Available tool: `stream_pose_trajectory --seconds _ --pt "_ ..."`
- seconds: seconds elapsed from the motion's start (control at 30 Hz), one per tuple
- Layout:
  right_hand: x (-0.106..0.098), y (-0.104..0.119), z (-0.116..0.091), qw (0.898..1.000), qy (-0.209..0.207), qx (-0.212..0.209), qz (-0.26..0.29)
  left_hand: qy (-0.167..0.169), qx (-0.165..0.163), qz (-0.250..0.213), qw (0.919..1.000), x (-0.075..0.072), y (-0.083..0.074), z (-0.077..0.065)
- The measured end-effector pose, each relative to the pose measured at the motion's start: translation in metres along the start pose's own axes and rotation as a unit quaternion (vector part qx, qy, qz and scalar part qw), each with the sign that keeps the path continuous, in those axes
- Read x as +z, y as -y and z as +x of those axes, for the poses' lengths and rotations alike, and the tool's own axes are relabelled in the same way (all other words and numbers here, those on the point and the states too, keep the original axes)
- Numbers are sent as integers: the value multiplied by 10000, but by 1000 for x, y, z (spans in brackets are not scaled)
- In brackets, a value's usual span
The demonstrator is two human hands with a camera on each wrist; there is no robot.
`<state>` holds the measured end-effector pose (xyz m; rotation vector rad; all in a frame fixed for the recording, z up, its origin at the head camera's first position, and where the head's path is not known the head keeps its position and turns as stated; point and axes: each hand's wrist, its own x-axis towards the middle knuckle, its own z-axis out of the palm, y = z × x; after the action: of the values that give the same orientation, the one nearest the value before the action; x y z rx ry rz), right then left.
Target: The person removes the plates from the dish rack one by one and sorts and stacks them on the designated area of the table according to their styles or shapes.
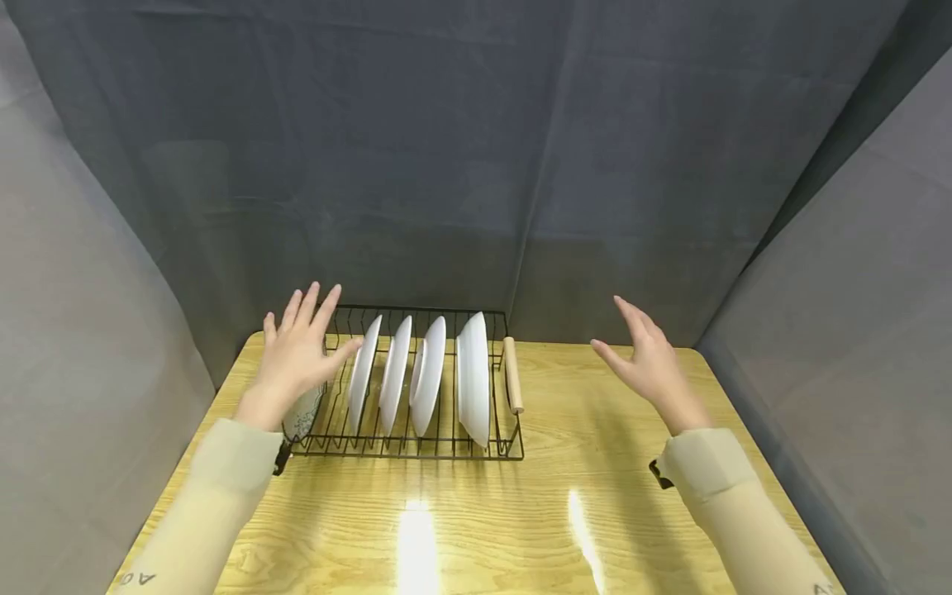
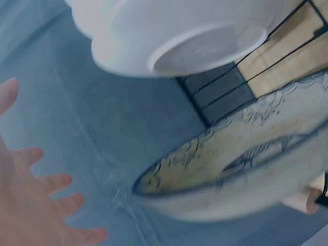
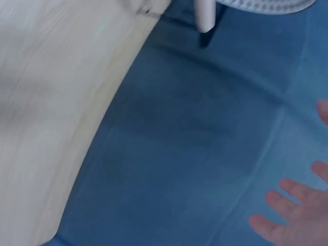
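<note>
A black wire dish rack with a wooden handle stands at the left back of the table. Several white dishes stand on edge in it, the rightmost a deeper bowl. At its left end, a patterned dish with a dark blue rim shows fully in the left wrist view; in the head view my left forearm and hand partly cover it. My left hand hovers over that end with fingers spread, holding nothing. Well right of the rack, my right hand is raised over the table, fingers extended and holding nothing.
The wooden table has rounded back corners and bright reflections near its front. A dark grey curtain hangs right behind it. Lighter grey cloth walls close in the left and right sides.
</note>
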<state>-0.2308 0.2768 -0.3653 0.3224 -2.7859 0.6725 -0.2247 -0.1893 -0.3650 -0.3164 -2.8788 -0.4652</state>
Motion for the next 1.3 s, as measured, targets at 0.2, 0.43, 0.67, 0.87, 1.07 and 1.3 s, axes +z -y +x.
stream_pose_trajectory --seconds 0.2,0.43,0.67,0.87,1.07,1.3 --pt "9 33 0 9888 -846 -423 1152 -792 274 -1382 9869 -26 19 -12" --pt "26 71 -4 9636 -1227 -728 2262 -1532 -95 -1965 9684 -32 59 -27" --pt "37 113 -14 9318 -1007 -328 3473 -939 -929 -1953 9718 -8 100 -43" --pt "60 124 -19 9169 -609 165 3940 -160 -1561 -2001 9671 17 124 -52" --pt "81 130 -22 9020 -241 508 4280 322 -1771 -2016 9628 34 135 -54" --pt "92 141 -26 8935 36 809 4418 673 -1851 -1877 9623 42 141 -55"
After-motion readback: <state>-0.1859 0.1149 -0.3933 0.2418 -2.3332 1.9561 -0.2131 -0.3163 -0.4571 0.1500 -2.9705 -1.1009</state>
